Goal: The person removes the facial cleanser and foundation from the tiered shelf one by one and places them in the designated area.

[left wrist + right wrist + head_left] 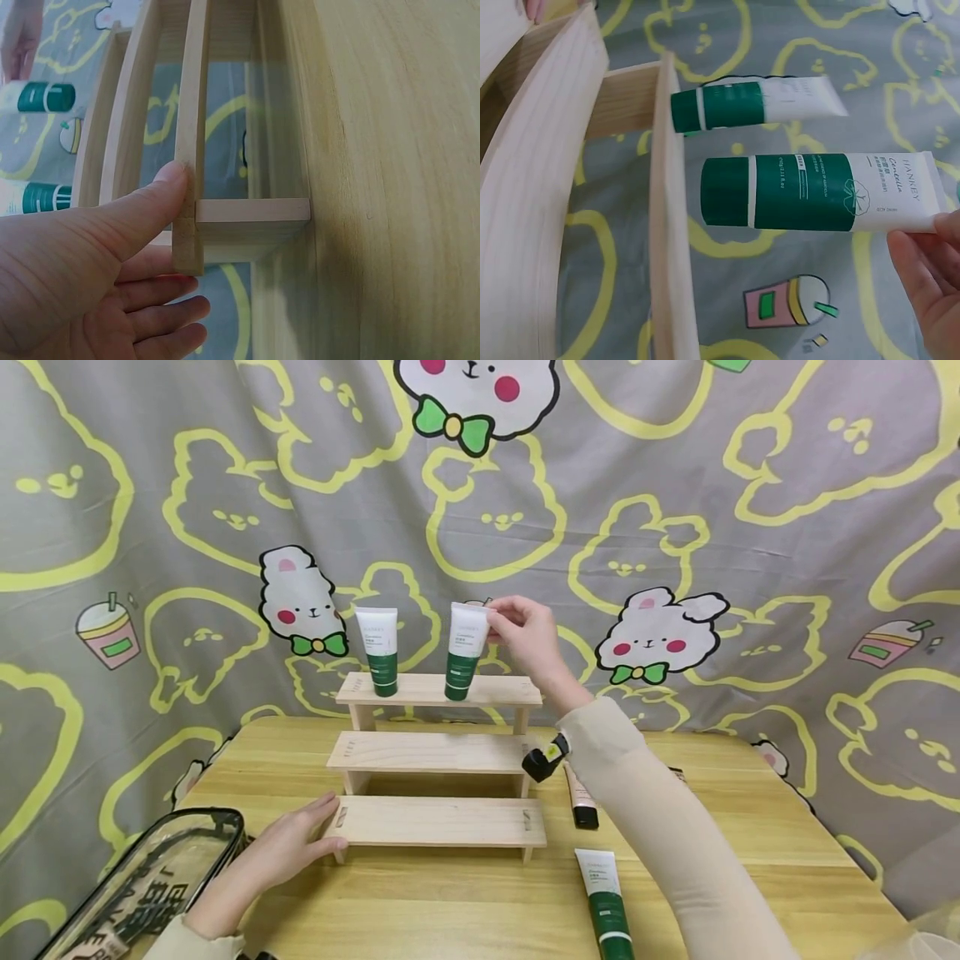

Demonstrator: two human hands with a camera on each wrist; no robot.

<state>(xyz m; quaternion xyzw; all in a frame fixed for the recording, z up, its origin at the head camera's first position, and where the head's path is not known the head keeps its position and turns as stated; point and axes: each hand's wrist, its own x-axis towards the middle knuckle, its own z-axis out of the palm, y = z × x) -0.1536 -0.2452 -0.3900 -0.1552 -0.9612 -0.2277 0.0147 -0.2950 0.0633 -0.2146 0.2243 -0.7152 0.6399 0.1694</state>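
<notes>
By its white sealed end, my right hand [528,635] pinches a white-and-green squeeze tube [465,652], cap downward and slightly tilted. In the right wrist view, a small gap shows between its green cap [726,191] and the top tier of a three-tier wooden display stand [442,822]. A matching tube [381,652] stands cap-down at the left of that tier. My left hand [288,845] rests against the left end of the lowest tier. In the left wrist view, the thumb touches the plank [191,135], while the other fingers extend loosely past its end.
Another white-and-green tube [606,902] lies on the wooden table [420,910] at front right. A pinkish tube with a black cap [585,814] lies behind it, partly behind my right sleeve. A clear black-edged pouch [150,877] sits at left. A patterned curtain [510,527] hangs behind.
</notes>
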